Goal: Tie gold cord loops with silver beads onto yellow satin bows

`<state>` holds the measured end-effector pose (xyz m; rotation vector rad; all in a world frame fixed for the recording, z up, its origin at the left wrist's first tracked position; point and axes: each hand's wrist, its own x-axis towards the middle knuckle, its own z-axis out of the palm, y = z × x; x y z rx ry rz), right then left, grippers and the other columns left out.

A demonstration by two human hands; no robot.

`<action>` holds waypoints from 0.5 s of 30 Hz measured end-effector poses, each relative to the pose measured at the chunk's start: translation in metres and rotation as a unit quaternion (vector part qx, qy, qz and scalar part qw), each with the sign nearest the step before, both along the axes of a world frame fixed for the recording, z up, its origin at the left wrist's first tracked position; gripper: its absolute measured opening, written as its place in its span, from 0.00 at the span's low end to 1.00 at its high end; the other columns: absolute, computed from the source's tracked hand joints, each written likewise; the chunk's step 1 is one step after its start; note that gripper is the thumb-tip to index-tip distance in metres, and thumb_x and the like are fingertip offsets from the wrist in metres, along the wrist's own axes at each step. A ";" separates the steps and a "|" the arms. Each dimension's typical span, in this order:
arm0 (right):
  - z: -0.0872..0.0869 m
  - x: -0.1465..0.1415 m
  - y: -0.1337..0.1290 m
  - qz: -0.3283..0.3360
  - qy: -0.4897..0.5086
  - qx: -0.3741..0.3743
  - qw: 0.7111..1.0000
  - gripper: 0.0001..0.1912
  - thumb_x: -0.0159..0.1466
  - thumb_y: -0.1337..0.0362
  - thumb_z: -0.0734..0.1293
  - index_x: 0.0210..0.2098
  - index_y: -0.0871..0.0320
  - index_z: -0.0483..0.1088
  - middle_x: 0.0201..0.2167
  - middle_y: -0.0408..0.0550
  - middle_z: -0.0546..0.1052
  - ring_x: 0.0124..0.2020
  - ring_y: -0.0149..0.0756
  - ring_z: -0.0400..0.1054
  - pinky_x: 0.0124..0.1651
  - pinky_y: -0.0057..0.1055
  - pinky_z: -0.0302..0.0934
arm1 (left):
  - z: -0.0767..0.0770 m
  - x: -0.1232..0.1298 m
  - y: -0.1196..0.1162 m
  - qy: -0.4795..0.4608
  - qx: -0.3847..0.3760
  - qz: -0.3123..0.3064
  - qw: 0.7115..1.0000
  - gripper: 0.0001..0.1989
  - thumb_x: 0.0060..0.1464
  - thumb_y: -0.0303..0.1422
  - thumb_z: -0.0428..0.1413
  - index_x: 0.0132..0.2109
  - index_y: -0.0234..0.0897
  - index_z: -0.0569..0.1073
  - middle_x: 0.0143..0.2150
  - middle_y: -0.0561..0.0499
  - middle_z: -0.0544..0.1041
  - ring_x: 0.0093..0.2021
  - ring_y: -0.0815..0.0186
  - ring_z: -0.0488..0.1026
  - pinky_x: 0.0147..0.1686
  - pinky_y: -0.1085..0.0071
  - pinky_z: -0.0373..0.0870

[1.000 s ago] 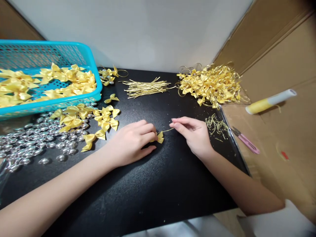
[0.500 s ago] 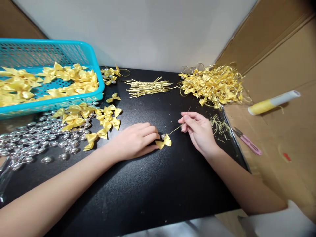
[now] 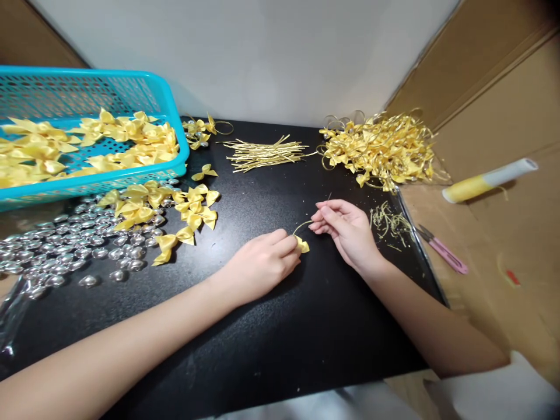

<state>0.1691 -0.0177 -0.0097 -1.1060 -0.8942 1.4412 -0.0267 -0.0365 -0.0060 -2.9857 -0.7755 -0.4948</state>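
My left hand (image 3: 268, 263) rests low over the black table, its fingers closed on a yellow bow (image 3: 303, 245) that mostly hides beneath them. A thin gold cord (image 3: 299, 225) curves up from the bow to my right hand (image 3: 347, 233), which pinches it between thumb and fingertips. The silver bead beside the bow is now hidden by my left fingers. Behind my hands lies a bundle of gold cords (image 3: 266, 154). To the left are loose yellow bows (image 3: 195, 208) and many silver beads (image 3: 65, 248).
A blue basket (image 3: 177, 134) of yellow bows stands at the back left. Finished-looking bows with gold loops (image 3: 385, 150) are heaped at the back right. Cord scraps (image 3: 389, 221), a pink cutter (image 3: 445, 254) and a yellow-white roll (image 3: 487, 181) lie rightward.
My left hand has moved right and closed over the bow and bead. My right hand has shifted slightly left, and the cord now bends in an arc.
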 end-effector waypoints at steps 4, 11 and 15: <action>-0.001 0.002 0.000 -0.005 -0.009 0.013 1.000 0.15 0.51 0.55 0.77 0.32 0.56 0.76 0.23 0.40 0.78 0.24 0.26 0.73 0.29 0.24 0.69 | -0.001 -0.006 0.005 -0.033 -0.009 -0.041 0.999 0.12 0.66 0.25 0.45 0.42 0.30 0.74 0.33 0.47 0.76 0.33 0.65 0.70 0.32 0.70 0.70; -0.003 0.004 0.000 0.008 -0.068 0.051 0.996 0.11 0.54 0.56 0.75 0.32 0.56 0.77 0.20 0.38 0.74 0.20 0.25 0.68 0.26 0.25 0.65 | 0.003 -0.004 0.005 -0.351 -0.363 0.145 0.851 0.07 0.64 0.31 0.51 0.39 0.35 0.71 0.30 0.51 0.76 0.29 0.70 0.72 0.30 0.74 0.70; 0.004 0.000 -0.009 0.041 -0.141 0.088 0.985 0.09 0.58 0.57 0.71 0.31 0.57 0.76 0.16 0.36 0.69 0.16 0.24 0.60 0.20 0.25 0.57 | 0.001 -0.001 0.007 -0.451 -0.456 0.216 0.736 0.07 0.61 0.33 0.53 0.43 0.35 0.71 0.28 0.54 0.73 0.24 0.72 0.67 0.24 0.77 0.66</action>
